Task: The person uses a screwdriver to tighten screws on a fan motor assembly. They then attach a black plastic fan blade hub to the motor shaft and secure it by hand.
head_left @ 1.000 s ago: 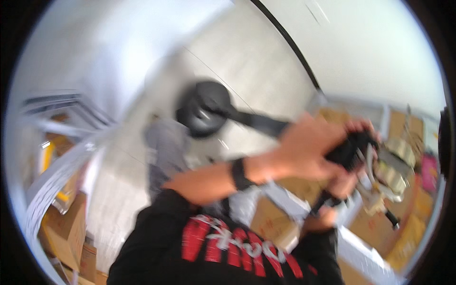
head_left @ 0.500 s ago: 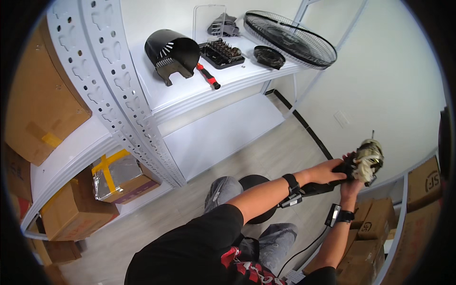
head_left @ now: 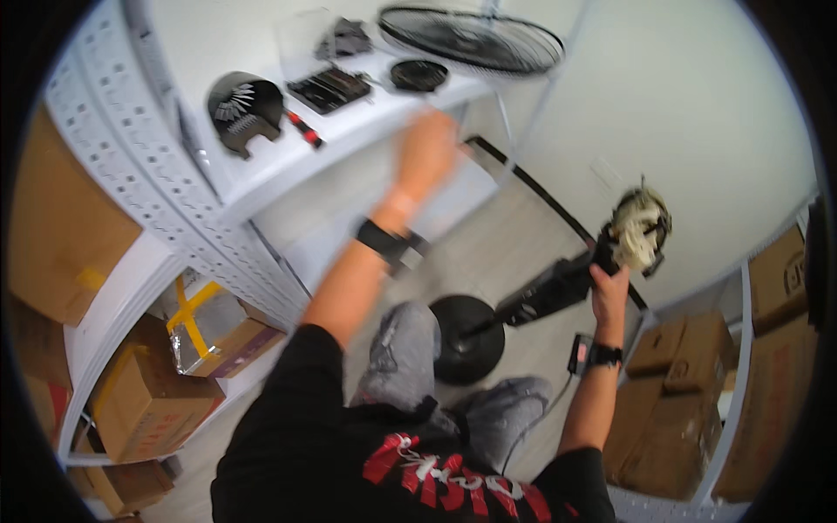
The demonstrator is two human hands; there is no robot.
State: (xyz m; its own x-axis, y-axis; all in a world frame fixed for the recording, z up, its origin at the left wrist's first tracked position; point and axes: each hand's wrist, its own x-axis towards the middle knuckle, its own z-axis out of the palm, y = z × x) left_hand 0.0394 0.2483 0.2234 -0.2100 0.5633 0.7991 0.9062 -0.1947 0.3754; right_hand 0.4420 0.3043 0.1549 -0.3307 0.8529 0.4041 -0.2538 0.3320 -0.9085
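A floor fan with its motor [head_left: 641, 228] exposed leans away from me. Pale wires or cloth-like wrapping bunch around the motor. My right hand [head_left: 610, 292] is closed around the black neck just under it. The black column [head_left: 554, 289] runs down to a round black base [head_left: 462, 362] by my feet. My left hand [head_left: 427, 157] is raised before the shelf's front edge, apart from the fan; motion smears its fingers. On the shelf beyond it lie a red and black screwdriver [head_left: 305, 131], a black bit case [head_left: 330, 90] and a round black part [head_left: 418, 76].
A black motor housing [head_left: 246, 113], a grey cloth [head_left: 344, 38] and a wire fan grille [head_left: 471, 39] are on the white shelf [head_left: 366, 131]. Metal uprights [head_left: 131, 131] stand at left. Cardboard boxes [head_left: 157, 392] fill the left rack; more boxes [head_left: 663, 427] sit at right.
My left hand has let go of the fan and swung left and up toward the shelf. My right hand stays on the fan's neck. The view has shifted.
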